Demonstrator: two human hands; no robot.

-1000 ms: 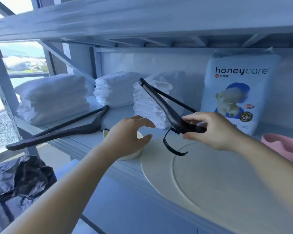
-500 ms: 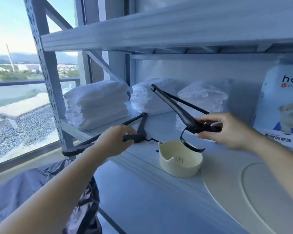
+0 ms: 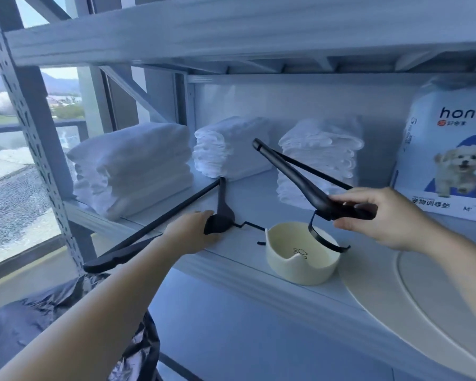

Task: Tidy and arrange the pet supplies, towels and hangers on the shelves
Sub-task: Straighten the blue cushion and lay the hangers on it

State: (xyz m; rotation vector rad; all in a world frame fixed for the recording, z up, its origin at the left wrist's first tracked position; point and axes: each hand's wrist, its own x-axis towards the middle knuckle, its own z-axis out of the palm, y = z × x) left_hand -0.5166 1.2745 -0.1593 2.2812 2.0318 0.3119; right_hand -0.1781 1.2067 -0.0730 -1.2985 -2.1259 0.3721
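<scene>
My left hand (image 3: 190, 232) grips the neck of a black hanger (image 3: 149, 229) that lies on the white shelf (image 3: 248, 207), one arm sticking out past the front edge. My right hand (image 3: 379, 215) holds a second black hanger (image 3: 294, 177) in the air, tilted up to the left, its hook hanging over a cream pet bowl (image 3: 302, 259). Three stacks of white towels stand behind: a big one at the left (image 3: 132, 169), a smaller one in the middle (image 3: 228, 147) and one at the right (image 3: 322, 158).
A blue and white bag of pet pads (image 3: 448, 152) stands at the back right. A round cream mat (image 3: 434, 292) covers the shelf at the right. A dark plastic bag (image 3: 52, 325) sits below left. The upper shelf (image 3: 231, 31) hangs close overhead; a perforated post (image 3: 25, 119) stands at the left.
My left hand has reached left past the bowl and taken hold of the lying hanger at its neck. The view has swung left. My right hand keeps the other hanger raised.
</scene>
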